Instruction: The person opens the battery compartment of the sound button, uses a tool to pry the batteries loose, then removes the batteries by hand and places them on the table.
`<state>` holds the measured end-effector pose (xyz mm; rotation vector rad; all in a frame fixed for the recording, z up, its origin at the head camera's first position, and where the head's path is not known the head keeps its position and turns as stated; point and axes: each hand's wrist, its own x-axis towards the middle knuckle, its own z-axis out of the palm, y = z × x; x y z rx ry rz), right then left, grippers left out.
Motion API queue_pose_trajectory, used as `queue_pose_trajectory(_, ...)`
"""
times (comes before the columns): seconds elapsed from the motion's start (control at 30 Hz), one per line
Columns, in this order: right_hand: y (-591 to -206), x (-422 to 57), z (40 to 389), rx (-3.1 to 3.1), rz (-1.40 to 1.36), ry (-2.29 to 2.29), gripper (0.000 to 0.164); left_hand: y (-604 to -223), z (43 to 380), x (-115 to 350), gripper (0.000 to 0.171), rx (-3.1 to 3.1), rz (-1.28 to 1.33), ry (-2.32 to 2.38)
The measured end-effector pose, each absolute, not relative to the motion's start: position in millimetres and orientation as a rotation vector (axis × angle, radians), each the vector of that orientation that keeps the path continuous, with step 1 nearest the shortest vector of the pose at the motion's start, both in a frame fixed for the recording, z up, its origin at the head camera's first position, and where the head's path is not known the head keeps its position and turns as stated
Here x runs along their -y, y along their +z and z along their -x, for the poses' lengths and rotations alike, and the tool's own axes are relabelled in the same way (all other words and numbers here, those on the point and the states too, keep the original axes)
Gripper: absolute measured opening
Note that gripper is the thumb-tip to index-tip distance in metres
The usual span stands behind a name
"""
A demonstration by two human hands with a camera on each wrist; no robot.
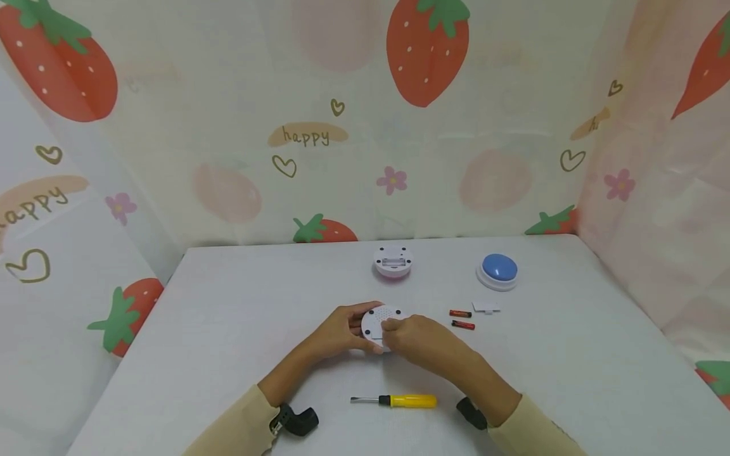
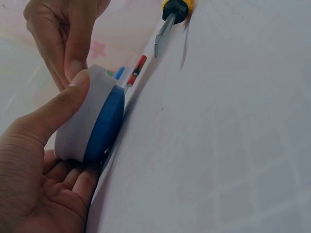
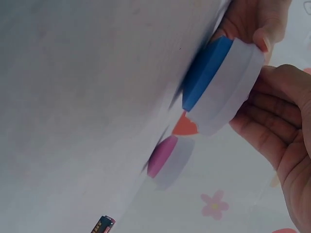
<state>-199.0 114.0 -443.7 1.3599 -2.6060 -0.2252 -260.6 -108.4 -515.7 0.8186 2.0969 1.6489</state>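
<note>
A round white push-button device with a blue top (image 2: pixel 109 116) is held blue side down, low over the white table. My left hand (image 1: pixel 341 330) grips its rim, thumb on the near side and fingers round the far side. Its white perforated underside (image 1: pixel 373 320) faces up, with dark round feet and the edge of a battery cover showing. My right hand (image 1: pixel 419 339) has its fingers bent, with thumb and fingertips right at that underside. They cover part of it, and I cannot tell whether they pinch something there.
A yellow-handled screwdriver (image 1: pixel 407 401) lies in front of the hands. Two red batteries (image 1: pixel 460 313) and a white battery cover (image 1: pixel 486 307) lie to the right. Behind are an upturned pink-topped button (image 1: pixel 393 261) with its battery bay exposed and an upright blue button (image 1: pixel 499 269).
</note>
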Motion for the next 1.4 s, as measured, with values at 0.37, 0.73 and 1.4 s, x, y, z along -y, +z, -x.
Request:
queue_pose_trajectory(0.37,-445.1,-116.1,202.3,2.717,-1.186,0.366,0.009,-518.8,262.6,107.2,0.084,-2.046,-0.796,1.691)
queue_pose_trajectory(0.73,-443.3,-106.5,199.8,2.819,-1.082,0.091,0.017,-516.8,263.9,109.0,0.084,-2.051,-0.813,1.694)
queue_pose_trajectory(1.4,-448.2,-106.1,195.0,2.796,-1.097,-0.077,0.031,-520.6,261.2,108.5,0.086,-2.051,-0.833,1.694)
